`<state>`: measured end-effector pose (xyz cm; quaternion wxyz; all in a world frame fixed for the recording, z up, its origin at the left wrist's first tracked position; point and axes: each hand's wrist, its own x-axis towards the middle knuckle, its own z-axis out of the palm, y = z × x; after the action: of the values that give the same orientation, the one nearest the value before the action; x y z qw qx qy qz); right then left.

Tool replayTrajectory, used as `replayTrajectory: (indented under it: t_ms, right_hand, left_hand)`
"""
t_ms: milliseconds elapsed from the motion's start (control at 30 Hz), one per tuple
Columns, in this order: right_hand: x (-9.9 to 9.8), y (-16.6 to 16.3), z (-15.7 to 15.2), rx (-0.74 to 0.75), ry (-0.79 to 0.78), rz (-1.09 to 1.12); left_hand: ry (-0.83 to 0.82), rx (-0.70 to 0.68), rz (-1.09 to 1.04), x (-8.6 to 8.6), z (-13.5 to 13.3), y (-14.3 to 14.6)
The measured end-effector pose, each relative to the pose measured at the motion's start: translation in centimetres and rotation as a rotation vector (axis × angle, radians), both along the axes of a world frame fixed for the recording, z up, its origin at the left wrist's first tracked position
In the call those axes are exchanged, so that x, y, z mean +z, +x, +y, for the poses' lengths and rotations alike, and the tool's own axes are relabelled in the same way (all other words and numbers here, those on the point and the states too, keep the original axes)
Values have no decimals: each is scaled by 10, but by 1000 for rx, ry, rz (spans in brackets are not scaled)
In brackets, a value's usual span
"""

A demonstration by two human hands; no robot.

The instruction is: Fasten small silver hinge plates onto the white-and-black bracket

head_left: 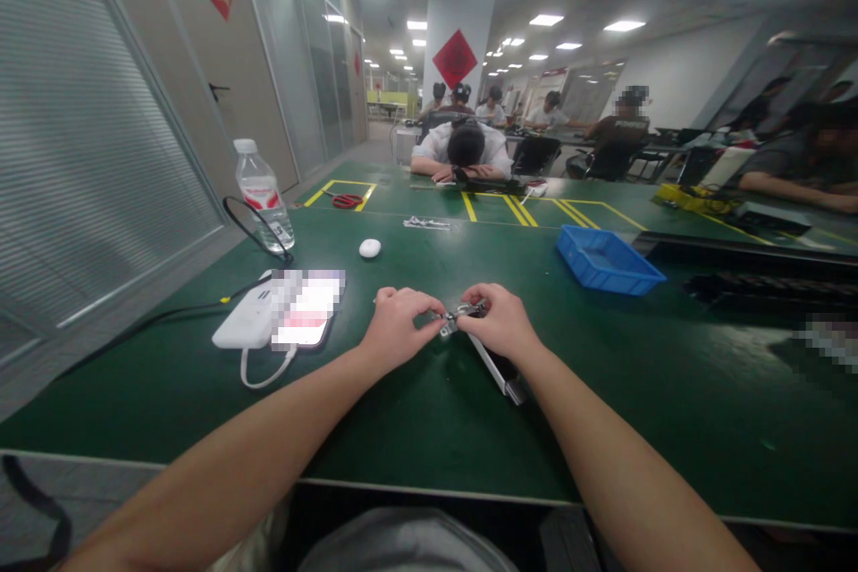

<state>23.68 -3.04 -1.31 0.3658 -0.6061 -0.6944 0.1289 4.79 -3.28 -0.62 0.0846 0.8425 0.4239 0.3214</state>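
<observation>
Over the green table [416, 429], both my hands meet at a small silvery metal fitting [449, 326], too small to make out in detail. My left hand [400, 323] pinches its left end between thumb and index finger. From the other side, my right hand [501, 318] is closed on the fitting's right part, fingers curled over it. A long narrow strip [492, 364], white along one edge with a metallic tip, slants from under my right hand toward me. Whether the strip is joined to the fitting is hidden by my fingers.
Left lie a white power bank [245, 317], a cabled phone [312, 313] and a water bottle [264, 197]. Ahead are a white rounded case [369, 248] and red-handled scissors [347, 200]. A blue tray [607, 261] sits right. Across the table a person [462, 147] rests head on arms.
</observation>
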Motion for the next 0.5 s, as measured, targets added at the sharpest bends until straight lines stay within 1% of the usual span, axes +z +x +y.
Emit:
replayTrajectory:
  t_ms: [500]
  right_hand:
    - [3, -4, -3, 39, 36, 3]
  left_hand:
    - [-16, -7, 39, -1, -1, 1]
